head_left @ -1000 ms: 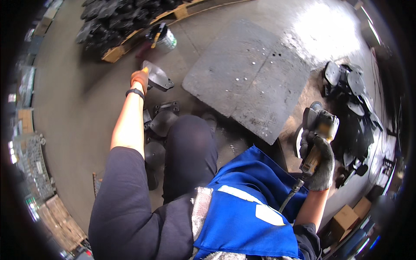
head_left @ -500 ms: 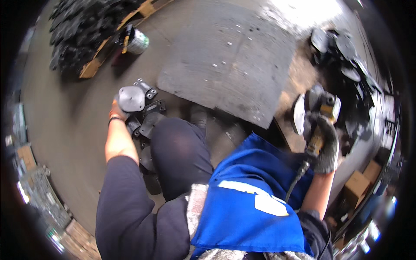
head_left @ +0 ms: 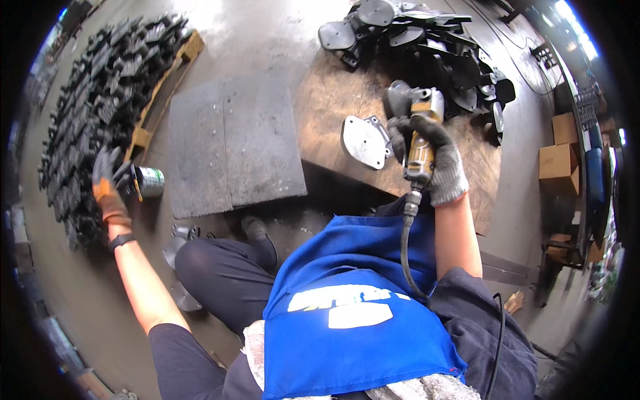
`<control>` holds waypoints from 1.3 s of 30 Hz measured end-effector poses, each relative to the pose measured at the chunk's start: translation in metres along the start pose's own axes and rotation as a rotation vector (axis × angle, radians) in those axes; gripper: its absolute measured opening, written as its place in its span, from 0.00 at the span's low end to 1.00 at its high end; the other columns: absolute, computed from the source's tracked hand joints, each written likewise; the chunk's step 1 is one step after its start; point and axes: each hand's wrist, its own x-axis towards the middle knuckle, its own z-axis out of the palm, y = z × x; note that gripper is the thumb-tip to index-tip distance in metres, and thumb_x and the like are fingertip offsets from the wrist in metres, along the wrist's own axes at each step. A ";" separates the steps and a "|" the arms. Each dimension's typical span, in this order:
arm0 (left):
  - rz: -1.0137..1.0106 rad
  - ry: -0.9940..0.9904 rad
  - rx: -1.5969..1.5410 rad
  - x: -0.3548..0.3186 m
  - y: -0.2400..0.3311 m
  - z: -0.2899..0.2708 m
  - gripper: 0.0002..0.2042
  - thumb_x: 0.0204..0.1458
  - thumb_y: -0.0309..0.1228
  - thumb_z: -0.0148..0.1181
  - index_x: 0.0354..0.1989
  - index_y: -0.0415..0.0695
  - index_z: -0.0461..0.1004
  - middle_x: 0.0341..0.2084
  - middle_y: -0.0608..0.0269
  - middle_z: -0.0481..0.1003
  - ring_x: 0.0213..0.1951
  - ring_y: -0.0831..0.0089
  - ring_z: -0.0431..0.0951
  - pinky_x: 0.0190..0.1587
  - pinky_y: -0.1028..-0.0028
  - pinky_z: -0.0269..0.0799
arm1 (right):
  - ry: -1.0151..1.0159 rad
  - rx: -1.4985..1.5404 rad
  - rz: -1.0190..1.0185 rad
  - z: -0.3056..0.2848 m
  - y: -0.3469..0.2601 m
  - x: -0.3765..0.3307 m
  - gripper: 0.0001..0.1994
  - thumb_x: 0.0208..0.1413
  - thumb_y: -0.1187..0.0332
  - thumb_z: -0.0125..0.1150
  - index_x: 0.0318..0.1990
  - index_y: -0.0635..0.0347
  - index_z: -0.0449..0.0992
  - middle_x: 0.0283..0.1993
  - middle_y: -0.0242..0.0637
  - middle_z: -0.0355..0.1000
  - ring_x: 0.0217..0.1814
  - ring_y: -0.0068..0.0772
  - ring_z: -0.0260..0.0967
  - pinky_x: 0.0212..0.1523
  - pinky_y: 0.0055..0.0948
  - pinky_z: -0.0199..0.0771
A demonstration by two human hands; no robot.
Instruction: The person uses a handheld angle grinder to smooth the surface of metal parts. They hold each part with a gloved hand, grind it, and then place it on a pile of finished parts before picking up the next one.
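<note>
Your right hand [head_left: 437,163] grips the grinder [head_left: 421,137]; your left hand [head_left: 107,183], fingers spread, touches the castings [head_left: 87,113] at nine o'clock. They look heavy, rigid: grip their edges.

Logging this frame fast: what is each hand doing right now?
Left hand: open, fingers spread by the stacked dark metal castings, holding nothing.
Right hand: closed around the yellow corded angle grinder.
</note>
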 end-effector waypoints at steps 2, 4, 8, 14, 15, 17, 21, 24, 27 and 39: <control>0.069 -0.146 0.039 0.008 0.041 0.063 0.26 0.62 0.47 0.52 0.66 0.50 0.63 0.56 0.64 0.75 0.50 0.70 0.78 0.42 0.77 0.74 | -0.006 0.081 0.030 0.007 -0.001 -0.008 0.16 0.57 0.70 0.61 0.47 0.76 0.70 0.41 0.50 0.74 0.36 0.40 0.77 0.39 0.27 0.83; 0.049 -0.388 -0.157 0.039 0.051 0.119 0.29 0.59 0.36 0.59 0.69 0.52 0.57 0.63 0.62 0.66 0.58 0.64 0.72 0.49 0.70 0.76 | 0.023 0.079 0.045 0.009 -0.008 -0.013 0.18 0.58 0.68 0.60 0.48 0.77 0.70 0.40 0.50 0.75 0.35 0.39 0.77 0.39 0.27 0.83; 0.232 -0.639 -0.091 0.027 0.070 0.262 0.53 0.41 0.26 0.77 0.73 0.54 0.44 0.73 0.55 0.41 0.68 0.44 0.54 0.61 0.61 0.70 | 0.084 0.085 -0.085 0.008 -0.029 -0.022 0.20 0.58 0.67 0.60 0.49 0.78 0.70 0.42 0.51 0.76 0.35 0.37 0.77 0.38 0.26 0.82; 0.035 -0.642 0.018 0.067 0.040 0.431 0.58 0.39 0.28 0.78 0.74 0.51 0.38 0.72 0.47 0.45 0.70 0.56 0.55 0.67 0.61 0.58 | 0.329 -0.026 -0.262 -0.004 -0.054 -0.030 0.22 0.56 0.64 0.61 0.50 0.78 0.70 0.44 0.50 0.74 0.38 0.36 0.75 0.42 0.28 0.78; -0.041 -0.633 -0.045 0.069 0.039 0.449 0.57 0.39 0.28 0.78 0.74 0.50 0.38 0.72 0.48 0.46 0.70 0.57 0.56 0.66 0.63 0.59 | 0.325 0.001 -0.245 -0.009 -0.059 -0.029 0.23 0.55 0.64 0.62 0.51 0.78 0.70 0.45 0.52 0.74 0.39 0.37 0.75 0.42 0.28 0.79; -0.203 -0.631 -0.165 0.073 0.029 0.489 0.57 0.39 0.28 0.78 0.74 0.49 0.39 0.71 0.48 0.50 0.69 0.60 0.58 0.65 0.65 0.60 | 0.326 0.110 -0.259 -0.023 -0.066 -0.027 0.20 0.56 0.70 0.60 0.51 0.78 0.71 0.46 0.53 0.75 0.40 0.40 0.77 0.44 0.33 0.80; -0.418 -0.455 -0.168 0.110 -0.023 0.565 0.48 0.44 0.28 0.73 0.73 0.45 0.47 0.62 0.56 0.67 0.65 0.65 0.63 0.63 0.68 0.61 | 0.518 0.019 -0.307 -0.031 -0.075 -0.009 0.18 0.55 0.70 0.60 0.47 0.78 0.73 0.43 0.52 0.75 0.38 0.40 0.76 0.42 0.33 0.80; -0.530 -0.634 -0.319 0.149 -0.080 0.608 0.31 0.49 0.32 0.69 0.64 0.45 0.67 0.57 0.65 0.72 0.60 0.68 0.67 0.61 0.68 0.64 | 0.608 -0.021 -0.270 -0.038 -0.079 -0.006 0.20 0.50 0.69 0.64 0.47 0.75 0.71 0.49 0.57 0.69 0.38 0.40 0.73 0.39 0.31 0.78; -0.648 -0.478 -0.371 0.187 -0.131 0.643 0.15 0.52 0.38 0.67 0.44 0.44 0.80 0.44 0.61 0.79 0.45 0.69 0.76 0.52 0.66 0.72 | 0.839 -0.312 -0.272 -0.043 -0.081 -0.009 0.18 0.51 0.69 0.61 0.46 0.73 0.72 0.47 0.53 0.71 0.38 0.39 0.73 0.39 0.33 0.78; -0.819 -0.458 -0.619 0.055 -0.150 0.638 0.17 0.50 0.29 0.69 0.49 0.42 0.77 0.41 0.57 0.81 0.39 0.63 0.82 0.41 0.60 0.83 | 0.694 -0.451 -0.393 -0.038 -0.079 0.002 0.10 0.58 0.72 0.57 0.41 0.71 0.79 0.42 0.47 0.78 0.44 0.39 0.78 0.48 0.36 0.80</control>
